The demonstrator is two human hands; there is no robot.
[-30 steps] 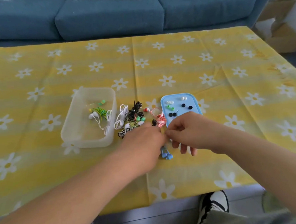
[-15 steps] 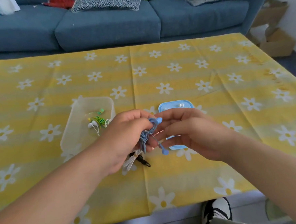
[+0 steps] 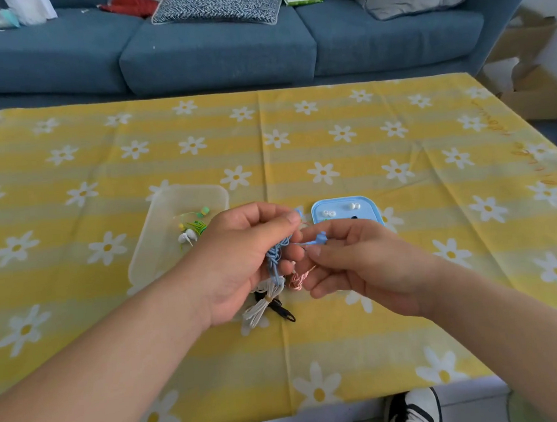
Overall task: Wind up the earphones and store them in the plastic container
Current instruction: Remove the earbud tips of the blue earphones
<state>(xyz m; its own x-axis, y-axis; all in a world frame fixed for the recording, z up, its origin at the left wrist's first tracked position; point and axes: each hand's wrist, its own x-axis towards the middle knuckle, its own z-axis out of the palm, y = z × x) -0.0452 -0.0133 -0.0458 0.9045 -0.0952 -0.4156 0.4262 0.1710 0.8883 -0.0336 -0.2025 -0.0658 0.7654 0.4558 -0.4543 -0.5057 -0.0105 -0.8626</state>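
The 2 hands cover most of the loose pile on the table: only the ends of a tied white earphone bundle [image 3: 261,307], a black cable [image 3: 282,311] and some pink cable [image 3: 296,278] show below them. The right hand [image 3: 350,265] hides the near half of the light blue lid [image 3: 342,206]; small white ear tips lie on its far part. A black-and-white shoe [image 3: 413,409] is cut off by the bottom edge.

The table wears a yellow tablecloth [image 3: 298,137] printed with white daisies. Behind it stands a blue sofa [image 3: 216,53] with a patterned cushion [image 3: 219,2], and cardboard boxes [image 3: 532,94] sit at far right.

The blue earphones [image 3: 277,257] are held above the table, between the clear plastic container [image 3: 161,252] and the lid. The left hand [image 3: 240,256] grips the tangle, which hangs roughly top to bottom. 1 strand runs sideways to an earbud pinched by the right thumb and forefinger. Green-and-white earphones [image 3: 194,230] lie in the container.
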